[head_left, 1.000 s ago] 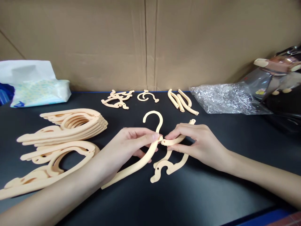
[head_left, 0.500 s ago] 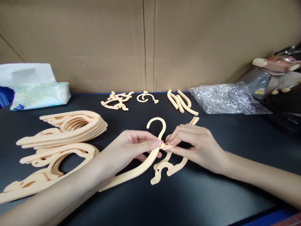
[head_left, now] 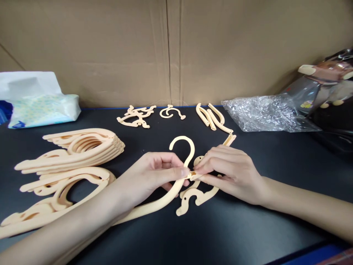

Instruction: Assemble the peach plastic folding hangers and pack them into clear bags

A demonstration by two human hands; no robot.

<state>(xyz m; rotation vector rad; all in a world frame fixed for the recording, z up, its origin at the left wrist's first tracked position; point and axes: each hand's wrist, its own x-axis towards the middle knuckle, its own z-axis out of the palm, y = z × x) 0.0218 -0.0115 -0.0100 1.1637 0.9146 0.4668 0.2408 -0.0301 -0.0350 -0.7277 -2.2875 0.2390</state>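
Between thumb and fingers, my left hand pinches a cream plastic clothes hanger hook at its base. A long curved hanger arm is joined there and runs down to the left beneath my forearm. Opposite it, my right hand grips another hanger arm, whose near end meets the hook's base and whose far end sticks out above the knuckles. Below my hands lie loose wavy hanger pieces with small holes, partly hidden by my right hand.
Folded hangers are stacked at the left. Along the back lie small hanger parts, loose hooks and several straight arms. A tissue pack is at back left, a clear plastic bag at back right, before a cardboard wall.
My right hand has turned the end of its hanger arm slightly against the hook's base. The hook leans a little further left. The view has shifted slightly.
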